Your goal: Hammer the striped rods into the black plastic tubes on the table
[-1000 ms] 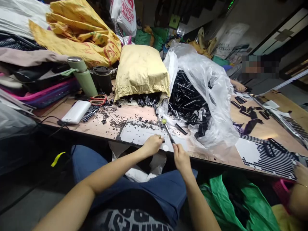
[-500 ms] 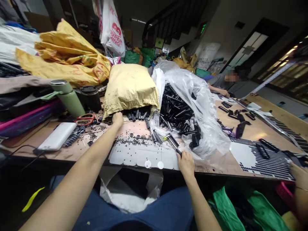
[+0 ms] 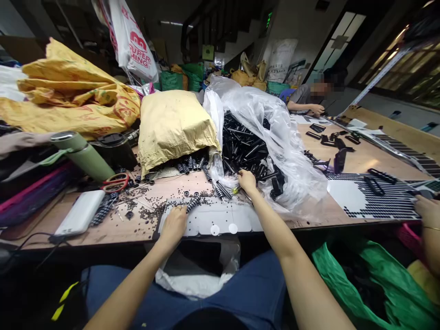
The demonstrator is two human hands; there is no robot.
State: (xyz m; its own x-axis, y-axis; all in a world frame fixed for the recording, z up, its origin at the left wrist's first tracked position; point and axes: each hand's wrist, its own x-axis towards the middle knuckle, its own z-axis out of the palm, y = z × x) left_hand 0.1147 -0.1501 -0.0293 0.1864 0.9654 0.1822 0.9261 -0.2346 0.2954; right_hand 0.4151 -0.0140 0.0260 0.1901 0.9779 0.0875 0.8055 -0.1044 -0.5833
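Observation:
My left hand (image 3: pixel 174 224) is closed on a dark ribbed rod with pale bands (image 3: pixel 193 204), above a white sheet (image 3: pixel 202 222) at the table's front. More banded rods (image 3: pixel 192 163) stick out of a yellow paper sack (image 3: pixel 177 123). My right hand (image 3: pixel 246 181) reaches to the mouth of a clear plastic bag (image 3: pixel 295 151). Its fingers are pinched together against the pile of black tube-like parts (image 3: pixel 242 144); what they grip is hidden. Below it lie a dark rod (image 3: pixel 224 189) and a small yellow-green piece (image 3: pixel 235 189).
Tiny dark beads (image 3: pixel 154 201) are scattered left of centre. Red-handled scissors (image 3: pixel 116 182), a white power bank (image 3: pixel 80 211) and a green flask (image 3: pixel 84 156) lie leftward. At right are a patterned sheet (image 3: pixel 385 201), another person's hand (image 3: pixel 428 208) and a person (image 3: pixel 309 98) farther back.
My left hand has come back from the sack's opening with a banded rod. My right hand has left a black-handled piece near the front edge and moved up to the black pile.

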